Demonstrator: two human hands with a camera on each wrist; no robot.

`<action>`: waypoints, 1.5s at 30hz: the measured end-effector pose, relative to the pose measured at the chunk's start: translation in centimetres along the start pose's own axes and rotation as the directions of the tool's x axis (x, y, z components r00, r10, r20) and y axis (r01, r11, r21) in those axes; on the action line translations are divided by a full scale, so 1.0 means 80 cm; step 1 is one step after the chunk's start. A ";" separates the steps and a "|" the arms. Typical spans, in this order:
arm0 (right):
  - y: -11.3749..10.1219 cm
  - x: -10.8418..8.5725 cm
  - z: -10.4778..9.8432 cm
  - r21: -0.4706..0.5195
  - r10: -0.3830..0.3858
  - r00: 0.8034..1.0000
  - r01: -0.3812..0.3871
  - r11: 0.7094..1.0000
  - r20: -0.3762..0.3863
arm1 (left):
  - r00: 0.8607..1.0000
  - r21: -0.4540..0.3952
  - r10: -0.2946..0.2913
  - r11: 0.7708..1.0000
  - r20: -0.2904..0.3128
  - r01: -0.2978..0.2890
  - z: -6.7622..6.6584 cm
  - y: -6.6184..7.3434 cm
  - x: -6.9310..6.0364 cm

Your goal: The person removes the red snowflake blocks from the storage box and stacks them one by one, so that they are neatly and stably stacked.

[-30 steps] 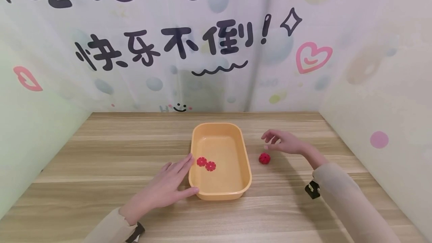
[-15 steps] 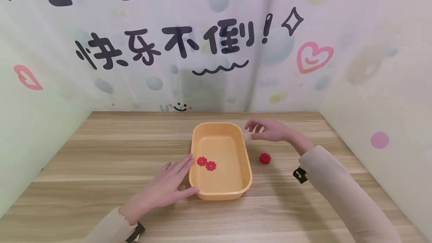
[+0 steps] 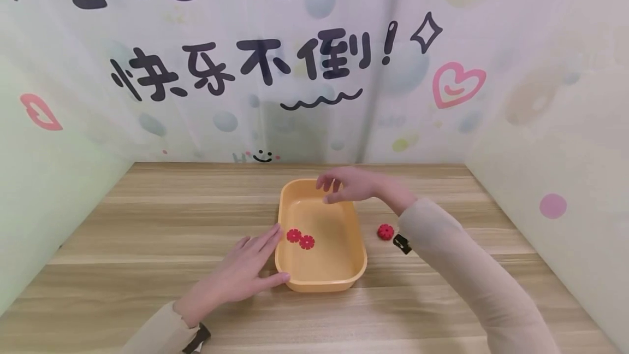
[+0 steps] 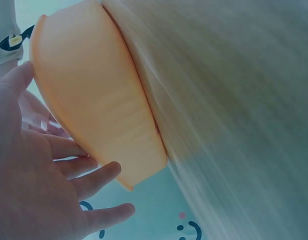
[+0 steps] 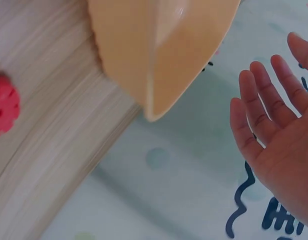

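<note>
An orange-yellow plastic basin (image 3: 329, 266) stands on the table. Two flat red notched discs (image 3: 300, 239) lie edge to edge in its left part; whether they are joined I cannot tell. My left hand (image 3: 236, 272) rests its fingertips and thumb along the basin's left rim, fingers extended. In the left wrist view these fingers touch the basin's outer wall (image 4: 94, 90). Over the basin's far right corner hovers my right hand (image 3: 356, 183), fingers loosely bent and holding nothing. A rounded red notched piece (image 3: 385, 231) sits on the table right of the basin, partly visible in the right wrist view.
The wood-grain table (image 3: 162, 223) ends at a printed white curtain (image 3: 314, 130) behind. Pale walls (image 3: 550, 152) bound it left and right. My right forearm (image 3: 457, 255) reaches across the table's right side, close to the red piece.
My right hand has moved left from above the rounded red piece to over the basin's far end. The left hand, basin, discs and red piece have stayed put.
</note>
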State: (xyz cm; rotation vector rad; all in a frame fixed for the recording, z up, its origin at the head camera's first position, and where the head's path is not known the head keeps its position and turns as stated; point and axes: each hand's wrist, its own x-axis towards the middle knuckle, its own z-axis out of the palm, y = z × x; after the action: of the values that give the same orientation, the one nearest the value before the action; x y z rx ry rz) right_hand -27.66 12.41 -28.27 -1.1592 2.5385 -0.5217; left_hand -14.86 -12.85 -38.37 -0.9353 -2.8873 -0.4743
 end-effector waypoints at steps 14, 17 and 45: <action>-0.022 0.057 0.039 0.003 0.126 0.980 -0.128 0.992 0.155 | 1.000 0.004 0.007 1.000 -0.005 -0.007 -0.002 0.001 0.000; -0.019 0.066 0.046 0.035 0.138 0.974 -0.146 0.989 0.182 | 1.000 0.003 0.003 1.000 -0.003 -0.003 -0.002 0.001 0.000; 0.002 0.093 0.115 0.131 0.259 0.931 -0.299 0.945 0.258 | 1.000 0.026 0.001 1.000 -0.007 -0.001 -0.003 0.002 0.000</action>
State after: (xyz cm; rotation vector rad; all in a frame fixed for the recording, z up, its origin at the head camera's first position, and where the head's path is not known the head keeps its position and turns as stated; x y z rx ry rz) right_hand -28.65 4.95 -37.41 -0.7336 2.3455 -0.4817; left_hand -14.76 -12.79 -38.14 -0.9290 -2.8789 -0.4378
